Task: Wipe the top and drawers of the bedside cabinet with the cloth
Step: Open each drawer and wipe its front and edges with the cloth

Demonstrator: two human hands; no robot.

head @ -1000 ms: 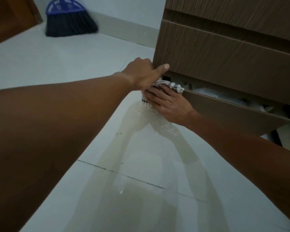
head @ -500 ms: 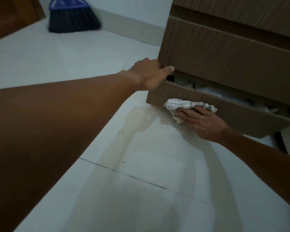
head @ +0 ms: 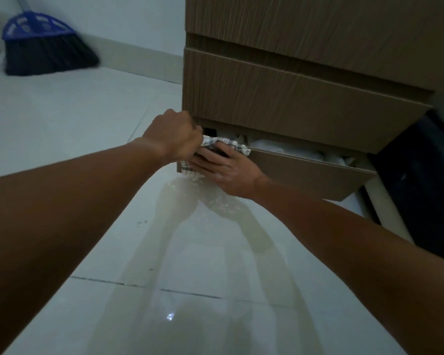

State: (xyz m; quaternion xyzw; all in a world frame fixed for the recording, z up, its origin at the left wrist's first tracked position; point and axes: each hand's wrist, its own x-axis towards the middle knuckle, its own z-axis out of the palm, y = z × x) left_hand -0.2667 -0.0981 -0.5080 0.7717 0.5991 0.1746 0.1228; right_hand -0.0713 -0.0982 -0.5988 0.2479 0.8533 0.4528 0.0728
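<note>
The brown wood-grain bedside cabinet (head: 305,96) stands ahead, its bottom drawer (head: 310,172) pulled partly out with white items inside. My right hand (head: 226,170) presses the white checked cloth (head: 237,147) against the drawer front's left end, the cloth draped over the drawer's top edge. My left hand (head: 174,137) is closed at the drawer's upper left corner, touching the cloth; whether it grips the drawer edge or the cloth is hidden.
A blue-headed broom (head: 44,44) leans by the white wall at the back left. The glossy white tiled floor (head: 113,252) reflects my arms. A dark object (head: 426,190) and a white post (head: 379,198) stand right of the cabinet.
My right hand has slid the cloth left along the drawer front, back to its left end beside my left hand. The view has shifted left.
</note>
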